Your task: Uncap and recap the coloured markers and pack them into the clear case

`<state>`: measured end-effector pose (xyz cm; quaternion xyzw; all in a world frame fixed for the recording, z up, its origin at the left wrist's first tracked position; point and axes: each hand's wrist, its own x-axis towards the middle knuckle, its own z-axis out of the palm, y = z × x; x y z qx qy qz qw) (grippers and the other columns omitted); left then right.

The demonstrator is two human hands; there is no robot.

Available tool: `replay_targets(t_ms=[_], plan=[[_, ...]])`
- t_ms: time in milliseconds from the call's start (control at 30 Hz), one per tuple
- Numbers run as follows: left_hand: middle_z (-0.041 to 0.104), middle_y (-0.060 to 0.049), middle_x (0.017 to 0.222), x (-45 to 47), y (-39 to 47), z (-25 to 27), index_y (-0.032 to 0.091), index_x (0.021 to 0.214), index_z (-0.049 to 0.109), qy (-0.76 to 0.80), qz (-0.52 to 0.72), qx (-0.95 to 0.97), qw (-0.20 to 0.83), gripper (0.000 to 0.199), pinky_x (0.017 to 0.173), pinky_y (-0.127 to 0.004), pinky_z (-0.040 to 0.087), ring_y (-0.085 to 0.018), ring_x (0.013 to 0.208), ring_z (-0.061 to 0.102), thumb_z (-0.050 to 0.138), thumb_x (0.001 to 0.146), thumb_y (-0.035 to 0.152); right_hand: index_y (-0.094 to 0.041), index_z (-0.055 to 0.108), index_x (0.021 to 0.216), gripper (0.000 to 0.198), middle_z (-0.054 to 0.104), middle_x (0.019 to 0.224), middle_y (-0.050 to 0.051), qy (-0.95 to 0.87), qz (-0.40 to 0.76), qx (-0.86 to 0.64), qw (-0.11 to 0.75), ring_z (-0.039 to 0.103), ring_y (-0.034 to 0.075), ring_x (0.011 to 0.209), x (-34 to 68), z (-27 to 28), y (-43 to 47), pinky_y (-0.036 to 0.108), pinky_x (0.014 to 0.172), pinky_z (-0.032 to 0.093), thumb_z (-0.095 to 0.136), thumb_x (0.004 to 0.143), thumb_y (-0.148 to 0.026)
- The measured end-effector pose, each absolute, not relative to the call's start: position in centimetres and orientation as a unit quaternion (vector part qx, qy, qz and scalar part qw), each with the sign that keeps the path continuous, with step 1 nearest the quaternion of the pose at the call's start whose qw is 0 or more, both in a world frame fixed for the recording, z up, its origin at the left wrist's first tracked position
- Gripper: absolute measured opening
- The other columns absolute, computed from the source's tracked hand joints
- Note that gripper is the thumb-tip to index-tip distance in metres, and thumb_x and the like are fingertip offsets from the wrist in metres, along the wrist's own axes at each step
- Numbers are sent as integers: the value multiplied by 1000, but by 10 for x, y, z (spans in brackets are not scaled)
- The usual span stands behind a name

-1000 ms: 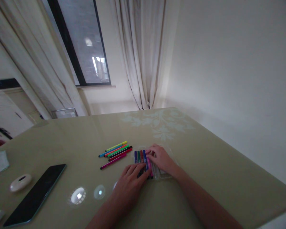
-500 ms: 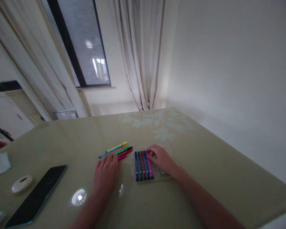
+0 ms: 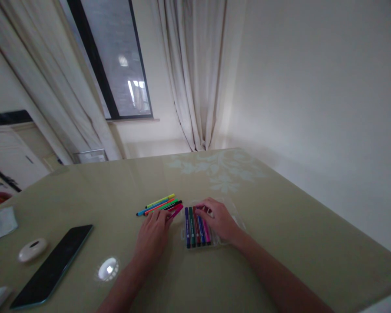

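My left hand (image 3: pixel 154 232) pinches a magenta felt-tip pen (image 3: pixel 176 211) between thumb and fingers, its end pointing up and to the right. Just beyond that hand lies a loose bundle of several pens (image 3: pixel 159 202), among them yellow, blue, orange, green and black ones. A clear plastic case (image 3: pixel 195 247) lies to the right, holding a row of upright-lying markers (image 3: pixel 193 228) in blue, green, red and pink. Over the case's top right part rests my right hand (image 3: pixel 218 219), fingers bent and a little apart at the marker ends. It covers part of the row.
A black tablet or phone (image 3: pixel 52 267) lies on the left of the table (image 3: pixel 117 187). Beside it are a white oval object (image 3: pixel 33 250) and a folded pale cloth or paper (image 3: pixel 1 224). A bright reflection shows on the tabletop. Wall and curtain (image 3: pixel 195 78) stand behind.
My left hand has moved right, and the magenta pen in it has come away from the bundle toward the case. My right hand's fingers have shifted slightly left over the markers.
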<state>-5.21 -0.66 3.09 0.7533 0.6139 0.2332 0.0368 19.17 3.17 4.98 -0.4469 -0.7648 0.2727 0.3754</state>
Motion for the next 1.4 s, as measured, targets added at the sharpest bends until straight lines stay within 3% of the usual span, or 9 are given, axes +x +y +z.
replay_targets(t_ms=[267,400,500,667,767,967,1133,1267,1400], plan=[[66,-7,105,-14,-31,37,24,109,64,495,364,769,176,23,79,-31,55,-21,88,68,45,105,36,-19,76,100,32,77,86,4,-590,552,-365,463,71,19,77,177,50,25,32,75,56,80,84,-47],[64,-6,102,-13,-34,37,23,113,64,486,400,754,188,22,75,-29,56,-19,83,66,48,105,37,-18,74,109,50,78,88,4,-523,610,-355,478,73,19,82,181,55,26,32,79,57,92,71,-44],[65,-6,101,-13,-34,36,23,115,64,488,401,753,184,24,73,-29,57,-18,80,66,47,106,37,-18,75,105,49,79,90,5,-525,630,-350,453,74,20,83,181,55,26,33,81,56,92,69,-46],[68,-10,130,-10,-38,28,25,130,64,446,296,836,117,31,98,-42,55,-26,116,66,49,105,35,-18,74,93,42,78,81,6,-493,546,-412,538,71,20,76,184,54,35,31,71,53,86,73,-54],[61,-8,146,-8,-40,23,29,147,52,397,226,887,66,46,109,-49,48,-28,131,58,58,101,31,-18,76,94,38,78,82,7,-501,478,-443,569,68,18,73,199,57,45,29,66,48,79,80,-53],[65,-6,139,-5,-41,25,27,136,60,420,177,888,58,39,107,-48,49,-27,125,60,65,98,24,-16,78,90,33,77,80,7,-576,464,-481,471,67,17,68,216,46,56,28,62,47,71,86,-48],[64,-6,138,-4,-41,23,32,144,54,434,156,887,28,53,104,-47,48,-27,123,59,67,95,16,-17,76,96,21,77,79,5,-615,441,-494,428,72,19,73,207,32,55,31,71,54,73,85,-34],[60,-5,140,-3,-43,21,41,146,53,424,137,895,-1,60,104,-46,47,-27,125,57,59,96,9,-19,77,95,9,76,83,4,-693,319,-521,383,69,18,76,205,32,51,29,73,51,73,87,-22],[59,-6,140,-3,-44,22,40,146,53,430,133,893,-7,59,105,-46,45,-28,126,55,57,96,8,-18,78,88,3,70,92,5,-747,218,-531,334,62,14,70,205,33,49,28,71,48,77,85,-16]])
